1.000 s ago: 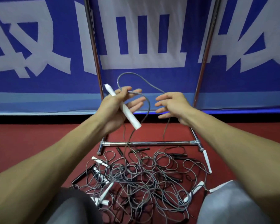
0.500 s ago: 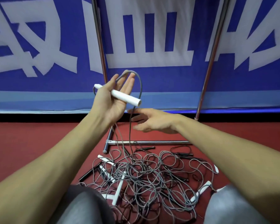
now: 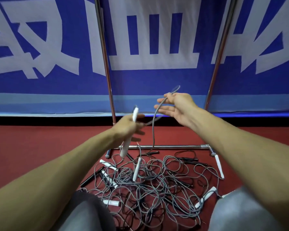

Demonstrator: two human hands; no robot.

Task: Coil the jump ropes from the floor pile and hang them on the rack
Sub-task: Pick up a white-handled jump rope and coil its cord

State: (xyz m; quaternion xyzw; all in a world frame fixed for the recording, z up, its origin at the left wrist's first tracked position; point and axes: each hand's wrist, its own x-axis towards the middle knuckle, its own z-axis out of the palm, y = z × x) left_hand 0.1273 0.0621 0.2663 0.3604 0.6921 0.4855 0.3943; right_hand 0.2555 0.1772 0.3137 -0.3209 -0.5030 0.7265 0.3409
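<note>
My left hand (image 3: 129,126) grips a white jump-rope handle (image 3: 126,146), which points down and is blurred by motion. Its grey cord (image 3: 154,127) runs up to my right hand (image 3: 175,105), which is raised palm up and pinches the cord between thumb and forefinger, the other fingers spread. From there the cord drops into the tangled pile of grey ropes (image 3: 150,184) on the red floor between my knees. White and black handles lie scattered in the pile. The metal rack (image 3: 105,64) stands behind it, with two upright poles and a bottom bar (image 3: 173,147).
A blue banner (image 3: 40,47) with large white characters covers the wall behind the rack. Grey-clad knees (image 3: 237,212) frame the pile at the bottom. A white handle (image 3: 218,166) lies by the rack's right foot.
My left hand has dropped and tipped the handle from level to pointing down. My right hand rose to the right, pulling a length of cord up with it.
</note>
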